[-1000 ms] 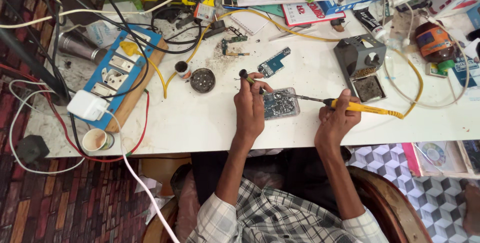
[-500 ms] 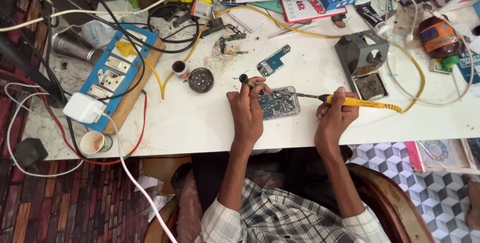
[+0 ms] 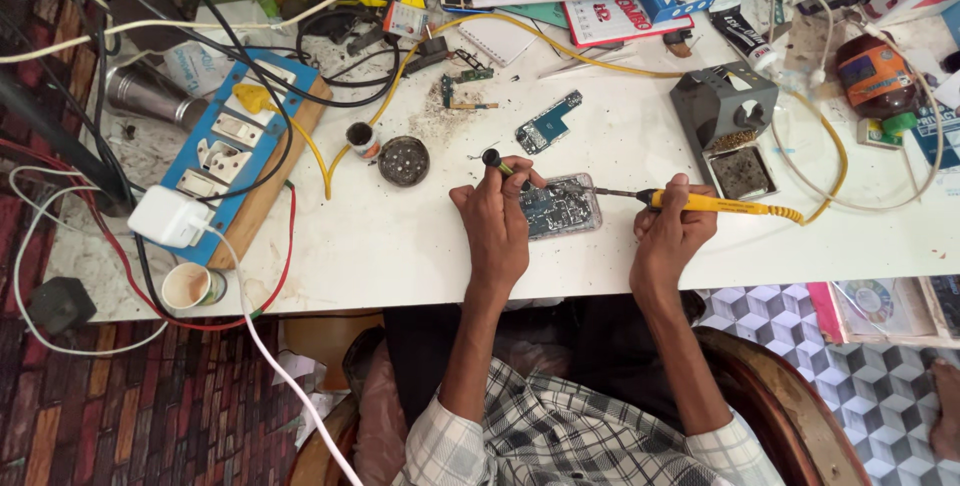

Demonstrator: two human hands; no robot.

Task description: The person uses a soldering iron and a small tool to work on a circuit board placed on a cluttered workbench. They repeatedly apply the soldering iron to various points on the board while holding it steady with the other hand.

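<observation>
Far left: blue wooden-backed switchboard [image 3: 232, 151], white plug adapter [image 3: 170, 216].
Left hand [image 3: 497, 221]: centre frame, pinching thin black-knobbed tool [image 3: 497, 162].
Centre: blue phone circuit board in clear case [image 3: 560, 208].
Right hand [image 3: 672, 231]: gripping yellow-handled soldering iron [image 3: 715, 206], tip over board.

- Soldering iron [image 3: 715, 204] in the right hand [image 3: 668, 236]: yellow handle, yellow cord.
- Circuit board [image 3: 558, 208] under the left hand [image 3: 497, 224]: dark blue-green, in a clear case.
- Tool [image 3: 497, 163] in the left hand: black knob, green-yellow shaft.
- Smaller board [image 3: 548, 125] just beyond the left hand: blue.
- Table [image 3: 400, 236]: white, speckled with dark grime.
- Switch panel [image 3: 232, 151] far left of the left hand: blue, white sockets.
- Sleeves [image 3: 560, 431]: grey-and-white check.
</observation>
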